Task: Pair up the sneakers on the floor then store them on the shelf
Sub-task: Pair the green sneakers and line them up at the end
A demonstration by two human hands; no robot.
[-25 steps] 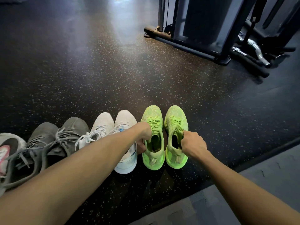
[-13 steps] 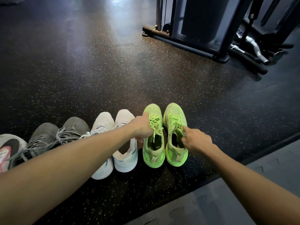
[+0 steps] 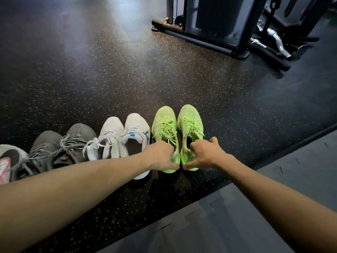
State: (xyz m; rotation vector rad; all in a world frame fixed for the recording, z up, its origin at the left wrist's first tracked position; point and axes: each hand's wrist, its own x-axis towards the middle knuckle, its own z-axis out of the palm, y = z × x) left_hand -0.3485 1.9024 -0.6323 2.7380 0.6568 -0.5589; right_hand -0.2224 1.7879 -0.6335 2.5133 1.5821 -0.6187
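Sneakers stand in a row on the dark speckled floor, toes pointing away from me. Two neon green sneakers sit side by side at the right end. My left hand [image 3: 160, 155] grips the heel collar of the left green sneaker [image 3: 165, 125]. My right hand [image 3: 206, 153] grips the heel collar of the right green sneaker [image 3: 189, 119]. Left of them is a white pair [image 3: 124, 136], then a grey pair [image 3: 62, 143], then a white, black and pink sneaker [image 3: 9, 157] cut off by the frame edge. No shelf is in view.
A gym machine base [image 3: 200, 41] stands at the back right, with chrome bar handles [image 3: 277, 44] lying beside it. A grey foam mat [image 3: 237, 216] covers the floor at the front right. Open speckled floor stretches beyond the shoes.
Both hands have slid back from the tongues to the heels of the green sneakers and closed on the collars. The row of shoes has stayed in place.
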